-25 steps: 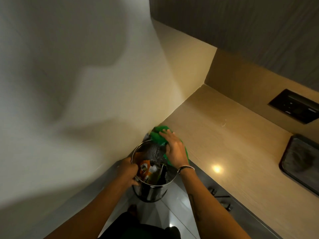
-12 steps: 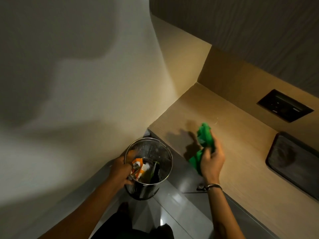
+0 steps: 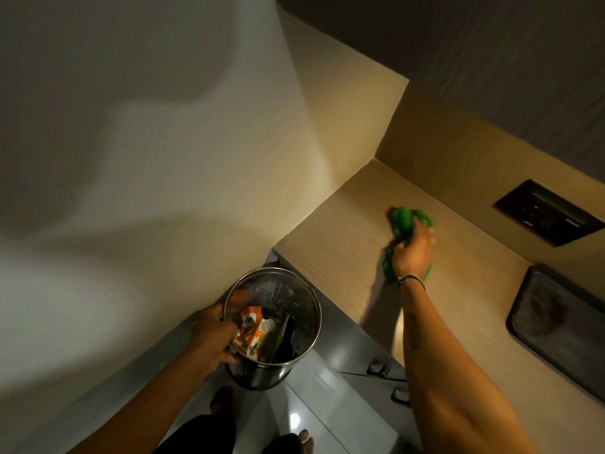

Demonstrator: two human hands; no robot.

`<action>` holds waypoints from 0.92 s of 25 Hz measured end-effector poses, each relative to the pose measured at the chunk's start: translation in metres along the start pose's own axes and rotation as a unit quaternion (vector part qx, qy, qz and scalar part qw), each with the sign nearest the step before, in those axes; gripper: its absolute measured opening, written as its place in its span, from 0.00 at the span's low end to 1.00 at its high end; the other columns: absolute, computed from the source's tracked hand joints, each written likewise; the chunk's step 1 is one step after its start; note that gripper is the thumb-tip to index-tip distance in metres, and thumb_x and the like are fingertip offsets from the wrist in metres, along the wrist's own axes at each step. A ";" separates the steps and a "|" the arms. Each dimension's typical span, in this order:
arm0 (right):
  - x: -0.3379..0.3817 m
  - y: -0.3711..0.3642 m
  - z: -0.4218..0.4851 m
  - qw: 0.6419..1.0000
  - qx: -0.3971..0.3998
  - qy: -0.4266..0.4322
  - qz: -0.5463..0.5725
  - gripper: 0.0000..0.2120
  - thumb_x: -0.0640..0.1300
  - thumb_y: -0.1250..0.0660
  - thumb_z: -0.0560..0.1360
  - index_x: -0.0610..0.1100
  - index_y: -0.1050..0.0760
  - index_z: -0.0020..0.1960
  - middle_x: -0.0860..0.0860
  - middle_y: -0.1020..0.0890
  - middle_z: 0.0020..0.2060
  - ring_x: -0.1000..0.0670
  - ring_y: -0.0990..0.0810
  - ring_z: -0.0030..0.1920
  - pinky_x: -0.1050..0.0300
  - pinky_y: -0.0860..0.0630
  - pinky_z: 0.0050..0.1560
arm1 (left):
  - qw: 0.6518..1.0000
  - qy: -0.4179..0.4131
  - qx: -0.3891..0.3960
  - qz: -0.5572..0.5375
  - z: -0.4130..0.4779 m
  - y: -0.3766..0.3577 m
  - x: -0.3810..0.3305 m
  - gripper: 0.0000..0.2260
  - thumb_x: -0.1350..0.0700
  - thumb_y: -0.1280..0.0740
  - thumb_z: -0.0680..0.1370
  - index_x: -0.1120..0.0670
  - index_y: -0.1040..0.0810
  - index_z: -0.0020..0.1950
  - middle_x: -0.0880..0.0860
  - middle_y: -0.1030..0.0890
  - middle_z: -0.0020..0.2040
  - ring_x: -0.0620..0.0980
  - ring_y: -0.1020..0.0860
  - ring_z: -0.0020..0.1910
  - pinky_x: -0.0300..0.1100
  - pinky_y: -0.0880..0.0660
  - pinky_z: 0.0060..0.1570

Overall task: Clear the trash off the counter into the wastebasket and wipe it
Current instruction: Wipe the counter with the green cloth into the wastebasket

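Note:
My right hand (image 3: 414, 249) presses a bunched green cloth (image 3: 404, 221) flat onto the light wooden counter (image 3: 330, 250), a little in from its left end. A shiny metal mesh wastebasket (image 3: 294, 296) hangs below the counter's left corner, and my left hand (image 3: 214, 337) grips its near rim. Orange and white wrappers (image 3: 252, 332) and a dark piece of trash lie inside it.
A dark tray (image 3: 556, 326) lies on the counter at the right edge. A black socket panel (image 3: 546, 213) is set in the back wall. A pale wall stands to the left. Grey drawer fronts with handles (image 3: 376, 368) and a glossy floor lie below, where my feet show.
My right hand has carried the green cloth from the wastebasket's rim up and right onto the counter. My left hand has kept its hold on the wastebasket.

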State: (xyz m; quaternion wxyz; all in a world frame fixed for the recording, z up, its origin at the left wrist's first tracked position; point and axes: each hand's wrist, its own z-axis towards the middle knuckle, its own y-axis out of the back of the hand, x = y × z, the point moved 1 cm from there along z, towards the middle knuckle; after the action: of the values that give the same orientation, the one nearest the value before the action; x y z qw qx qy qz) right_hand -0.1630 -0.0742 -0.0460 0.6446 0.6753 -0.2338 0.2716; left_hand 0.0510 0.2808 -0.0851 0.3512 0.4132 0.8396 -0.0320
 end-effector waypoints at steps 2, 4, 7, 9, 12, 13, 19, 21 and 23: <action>0.020 -0.022 -0.013 0.994 0.065 0.080 -0.026 0.29 0.31 0.38 0.81 0.46 0.33 0.80 0.43 0.34 0.82 0.38 0.35 0.82 0.35 0.34 0.81 | 1.000 0.000 -0.002 -0.002 -0.001 -0.001 -0.001 0.16 0.68 0.33 0.78 0.45 0.19 0.50 0.58 0.15 0.52 0.65 0.15 0.48 0.69 0.15 0.40; 0.032 -0.040 -0.032 0.982 0.114 0.142 -0.041 0.30 0.30 0.38 0.81 0.47 0.33 0.81 0.43 0.34 0.83 0.40 0.39 0.84 0.37 0.40 0.84 | 1.000 0.004 -0.006 -0.021 -0.005 -0.002 -0.004 0.17 0.70 0.34 0.77 0.46 0.19 0.49 0.58 0.15 0.51 0.64 0.15 0.47 0.70 0.16 0.40; 0.045 -0.055 -0.060 0.965 0.158 0.205 -0.032 0.31 0.28 0.38 0.80 0.47 0.31 0.80 0.44 0.33 0.82 0.41 0.39 0.84 0.42 0.45 0.86 | 0.999 -0.003 -0.012 -0.030 -0.015 -0.003 -0.010 0.18 0.70 0.35 0.77 0.46 0.18 0.48 0.58 0.15 0.48 0.62 0.15 0.43 0.69 0.16 0.37; 0.049 -0.062 -0.082 0.953 0.176 0.242 -0.036 0.32 0.26 0.39 0.78 0.47 0.30 0.79 0.44 0.32 0.81 0.41 0.38 0.84 0.44 0.44 0.86 | 0.999 0.001 -0.012 -0.038 -0.019 -0.003 -0.013 0.16 0.69 0.36 0.77 0.48 0.18 0.50 0.59 0.16 0.48 0.63 0.15 0.43 0.69 0.16 0.36; 0.054 -0.070 -0.123 0.933 0.216 0.286 -0.036 0.33 0.27 0.38 0.78 0.48 0.29 0.79 0.44 0.32 0.81 0.42 0.36 0.83 0.44 0.43 0.86 | 0.999 0.009 -0.010 -0.035 -0.024 -0.003 -0.016 0.18 0.70 0.38 0.78 0.49 0.19 0.54 0.61 0.17 0.54 0.64 0.17 0.45 0.67 0.16 0.36; 0.057 -0.073 -0.139 0.926 0.232 0.296 -0.036 0.34 0.26 0.38 0.77 0.48 0.29 0.79 0.44 0.31 0.81 0.42 0.36 0.83 0.44 0.43 0.86 | 0.999 0.010 -0.006 -0.036 -0.025 -0.003 -0.016 0.19 0.71 0.39 0.78 0.49 0.20 0.55 0.61 0.18 0.54 0.63 0.18 0.44 0.66 0.16 0.36; 0.052 -0.076 -0.218 0.827 0.386 0.403 -0.070 0.36 0.23 0.38 0.75 0.45 0.30 0.79 0.41 0.26 0.77 0.38 0.27 0.77 0.39 0.28 0.78 | 1.000 -0.001 -0.011 -0.025 -0.025 -0.004 -0.012 0.16 0.69 0.37 0.78 0.48 0.19 0.50 0.63 0.17 0.57 0.64 0.16 0.47 0.61 0.15 0.30; 0.043 -0.069 -0.230 0.868 0.344 0.357 -0.038 0.36 0.24 0.39 0.76 0.46 0.32 0.81 0.41 0.27 0.78 0.40 0.30 0.80 0.43 0.34 0.83 | 1.000 -0.008 -0.020 -0.009 -0.023 -0.005 -0.009 0.13 0.67 0.35 0.78 0.47 0.21 0.48 0.63 0.17 0.57 0.60 0.17 0.42 0.53 0.17 0.25; 0.040 -0.062 -0.235 0.904 0.288 0.316 -0.010 0.36 0.25 0.39 0.78 0.47 0.34 0.82 0.41 0.30 0.80 0.41 0.35 0.83 0.49 0.43 0.84 | 1.000 -0.006 -0.018 -0.004 -0.024 -0.006 -0.005 0.07 0.62 0.32 0.80 0.50 0.21 0.53 0.63 0.17 0.58 0.63 0.16 0.46 0.51 0.17 0.25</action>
State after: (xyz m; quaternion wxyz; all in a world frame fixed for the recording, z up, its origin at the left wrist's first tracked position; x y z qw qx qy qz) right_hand -0.1068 0.1658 -0.0605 0.4645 0.7129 0.0775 0.5196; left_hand 0.0357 0.2820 -0.0654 0.3633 0.4036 0.8395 -0.0207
